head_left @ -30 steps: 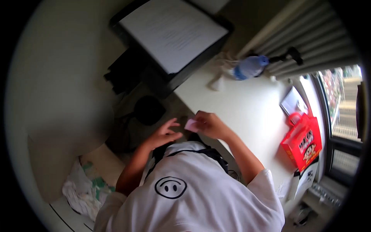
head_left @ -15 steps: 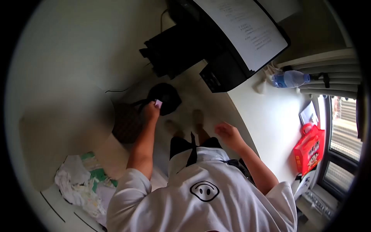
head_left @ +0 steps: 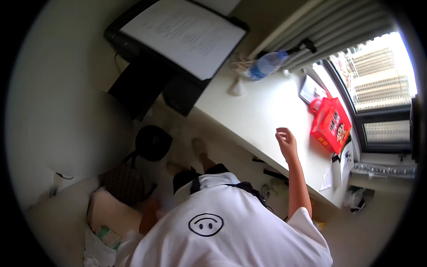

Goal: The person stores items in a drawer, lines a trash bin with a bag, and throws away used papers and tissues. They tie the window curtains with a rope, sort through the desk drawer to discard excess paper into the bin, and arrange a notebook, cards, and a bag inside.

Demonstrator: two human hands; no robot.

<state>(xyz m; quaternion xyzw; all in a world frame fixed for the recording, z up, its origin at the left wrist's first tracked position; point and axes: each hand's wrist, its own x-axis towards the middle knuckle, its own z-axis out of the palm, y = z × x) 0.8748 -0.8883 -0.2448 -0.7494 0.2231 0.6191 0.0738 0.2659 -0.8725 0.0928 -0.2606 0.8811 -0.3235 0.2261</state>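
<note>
My right hand (head_left: 286, 141) is raised above the white desk (head_left: 253, 109), its fingers loosely bent and apart with nothing in them. The red bag (head_left: 332, 124) on the desk is the thing nearest to it. Low on the left, my left hand (head_left: 152, 207) is smeared by motion beside a brown patterned bag (head_left: 123, 183), and its fingers cannot be made out. A round black bin (head_left: 153, 143) stands on the floor above that bag. No pink slip can be made out.
A black printer (head_left: 182, 91) with a printed sheet (head_left: 187, 33) on top is at the upper left. A plastic bottle (head_left: 268, 65) lies on the desk near the curtain. Behind the red bag is a window (head_left: 378, 84). Crumpled cloth (head_left: 100, 249) lies at the lower left.
My left hand has moved from over the bin down towards my body, and the pink slip it held is out of sight. My right hand has moved out over the desk. The view has turned.
</note>
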